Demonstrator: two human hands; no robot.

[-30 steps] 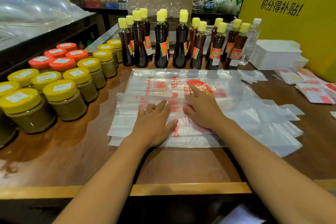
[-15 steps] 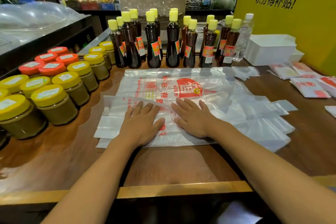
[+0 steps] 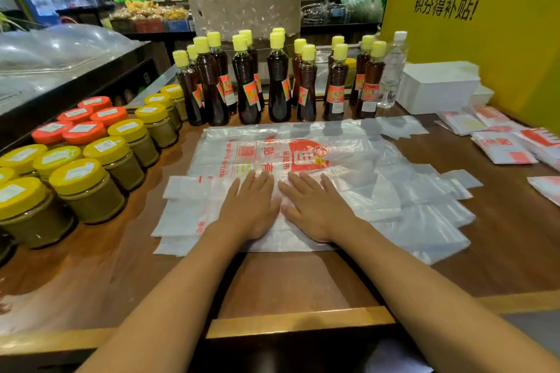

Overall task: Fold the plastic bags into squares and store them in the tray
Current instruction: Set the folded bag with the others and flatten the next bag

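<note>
A stack of translucent plastic bags with red print lies flat on the wooden counter. The near part of the top bag is folded over. My left hand and my right hand rest palm down side by side on that folded part, fingers straight and slightly apart, pressing it flat. Neither hand grips anything. Several folded bag squares lie at the right on the counter. A white tray stands at the back right beside the yellow wall.
Jars with yellow and orange lids crowd the left side. A row of dark sauce bottles with yellow caps stands behind the bags. A clear water bottle is next to the tray. The counter's raised front edge is near me.
Both hands slid toward me and closer together on the folded bag, until they lie side by side. The right hand came off the red logo.
</note>
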